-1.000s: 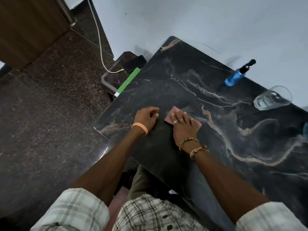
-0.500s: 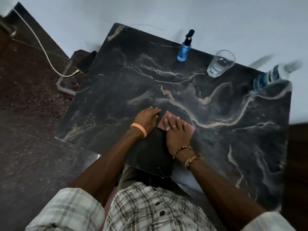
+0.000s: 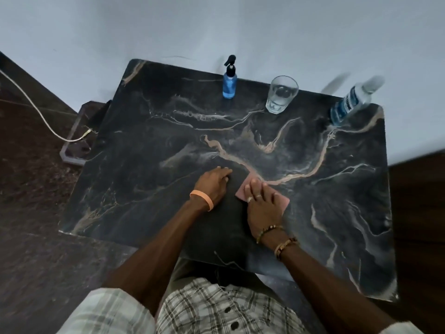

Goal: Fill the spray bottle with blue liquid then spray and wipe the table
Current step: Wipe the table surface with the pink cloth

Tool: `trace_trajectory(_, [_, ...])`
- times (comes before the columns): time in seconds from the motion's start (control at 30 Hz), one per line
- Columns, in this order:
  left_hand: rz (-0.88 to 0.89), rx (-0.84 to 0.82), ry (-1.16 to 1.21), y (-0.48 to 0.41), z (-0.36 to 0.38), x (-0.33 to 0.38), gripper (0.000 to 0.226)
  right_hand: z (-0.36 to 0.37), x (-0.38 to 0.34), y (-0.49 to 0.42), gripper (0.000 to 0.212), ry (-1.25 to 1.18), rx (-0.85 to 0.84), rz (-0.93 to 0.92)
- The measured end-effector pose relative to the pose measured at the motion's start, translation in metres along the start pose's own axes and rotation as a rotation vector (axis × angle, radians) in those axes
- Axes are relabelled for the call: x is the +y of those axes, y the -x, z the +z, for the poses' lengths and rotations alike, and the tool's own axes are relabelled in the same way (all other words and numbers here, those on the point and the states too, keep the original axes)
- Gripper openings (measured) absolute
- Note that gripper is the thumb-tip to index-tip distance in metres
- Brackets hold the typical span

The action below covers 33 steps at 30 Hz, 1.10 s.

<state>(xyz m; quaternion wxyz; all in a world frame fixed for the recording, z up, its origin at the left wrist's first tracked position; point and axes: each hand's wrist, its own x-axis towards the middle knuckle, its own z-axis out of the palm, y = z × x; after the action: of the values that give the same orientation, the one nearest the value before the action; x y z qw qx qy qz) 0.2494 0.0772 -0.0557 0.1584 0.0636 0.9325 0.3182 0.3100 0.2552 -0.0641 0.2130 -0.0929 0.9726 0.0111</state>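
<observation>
My right hand (image 3: pixel 261 207) lies flat on a pink cloth (image 3: pixel 283 202), pressing it onto the dark marbled table (image 3: pixel 168 131) near the front middle. My left hand (image 3: pixel 213 183) rests flat on the bare table just left of the cloth, fingers together, holding nothing. A small spray bottle (image 3: pixel 229 81) with blue liquid and a black nozzle stands upright at the far edge, well beyond both hands. A larger clear bottle (image 3: pixel 350 102) with a blue label and a little blue liquid stands at the far right corner.
A clear drinking glass (image 3: pixel 281 95) stands between the two bottles at the far edge. The table backs onto a pale wall. A low stand (image 3: pixel 77 141) with a white cable (image 3: pixel 36 109) sits on the floor to the left.
The view has swung right and now takes in the whole table, glass and large bottle. My right hand and the cloth have slid slightly right; my left hand stays flat beside them.
</observation>
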Motion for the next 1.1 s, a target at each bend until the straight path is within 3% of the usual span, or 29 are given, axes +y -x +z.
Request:
trace_trajectory(0.2, [-0.007, -0.085, -0.092, -0.007, 0.006, 0.013, 0.035, 0.006, -0.013, 0.001, 0.063, 0.017, -0.006, -0.128])
trace_trajectory(0.37, [0.012, -0.083, -0.148, -0.011, 0.003, 0.017, 0.034, -0.011, 0.015, -0.028, 0.057, -0.012, 0.013, -0.026])
trace_trajectory(0.5, [0.033, -0.095, -0.165, -0.012, 0.008, 0.023, 0.034, -0.007, -0.004, -0.006, 0.06, -0.072, -0.006, 0.065])
trace_trajectory(0.7, [-0.015, -0.03, -0.182, -0.016, 0.012, 0.03, 0.029, -0.019, 0.002, -0.017, 0.058, 0.016, 0.003, -0.102])
trace_trajectory(0.83, [-0.042, 0.048, -0.127, -0.021, 0.01, 0.042, 0.028, -0.032, 0.03, -0.03, 0.055, -0.013, -0.019, 0.066])
trace_trajectory(0.93, [-0.029, 0.006, -0.087, -0.021, 0.014, 0.051, 0.025, -0.024, 0.016, -0.015, 0.058, -0.095, -0.022, 0.154])
trace_trajectory(1.1, [0.013, -0.056, -0.101, -0.021, 0.012, 0.049, 0.024, -0.006, -0.006, -0.011, 0.062, -0.055, -0.009, 0.012])
